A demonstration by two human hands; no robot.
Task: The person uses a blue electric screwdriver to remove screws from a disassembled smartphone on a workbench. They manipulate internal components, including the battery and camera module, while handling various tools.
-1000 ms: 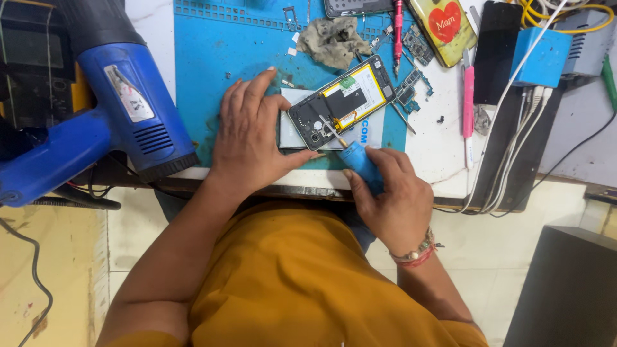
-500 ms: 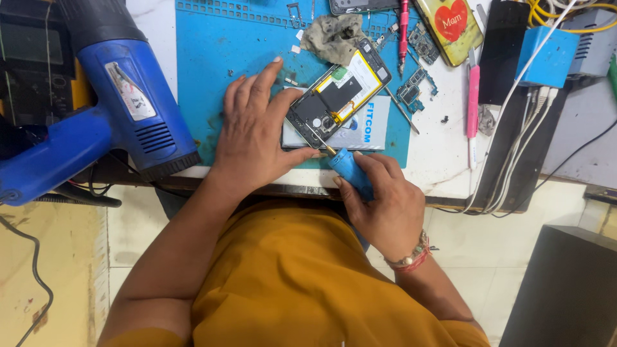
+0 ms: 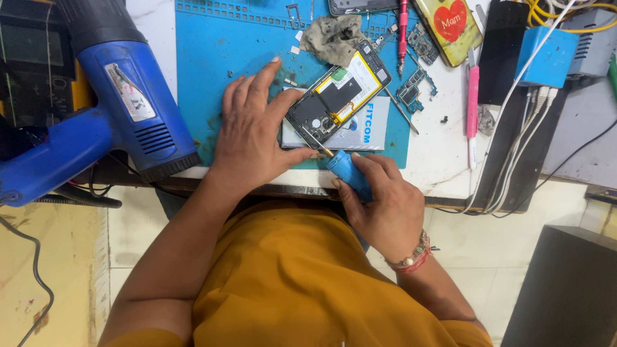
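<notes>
An opened phone (image 3: 337, 96) with its back off, showing a yellow-edged battery and circuit parts, lies tilted on a white card (image 3: 373, 132) on the blue work mat (image 3: 212, 64). My left hand (image 3: 254, 128) lies flat on the mat and steadies the phone's near end with thumb and fingers. My right hand (image 3: 379, 202) grips a blue-handled screwdriver (image 3: 344, 168). Its metal shaft points up into the lower part of the phone.
A big blue heat gun (image 3: 109, 109) lies at the left edge. A dirty grey rag (image 3: 334, 35), loose circuit boards (image 3: 414, 67), a pink tool (image 3: 473, 103), a yellow phone case (image 3: 450, 26), a black phone (image 3: 501, 51) and a blue box (image 3: 546, 54) with white cables crowd the back and right.
The phone has been turned and shifted slightly up the mat under my left hand. My right hand with the screwdriver moved left and closer to the phone's lower end.
</notes>
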